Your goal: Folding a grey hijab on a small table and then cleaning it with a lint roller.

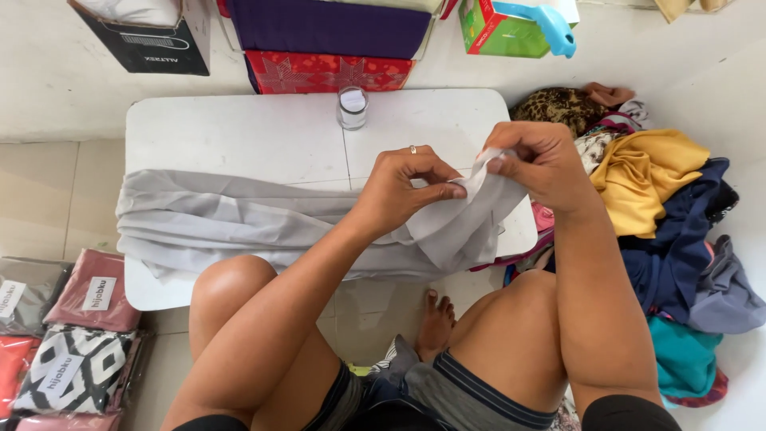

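We have the grey cloth (263,227) spread across the low white tabletop (239,128), its right end lifted off the surface. Our left hand (403,187) pinches the edge between thumb and fingertips, and our right hand (538,164) is closed on the same edge just to the right. To do this well, we judge the edge should stay taut between both pinches, with the corners matched before folding. A small clear cup (352,108) stands at the far side. The pile of coloured clothes (670,223) at right hides the floor; the packets (72,335) near left are cut off.
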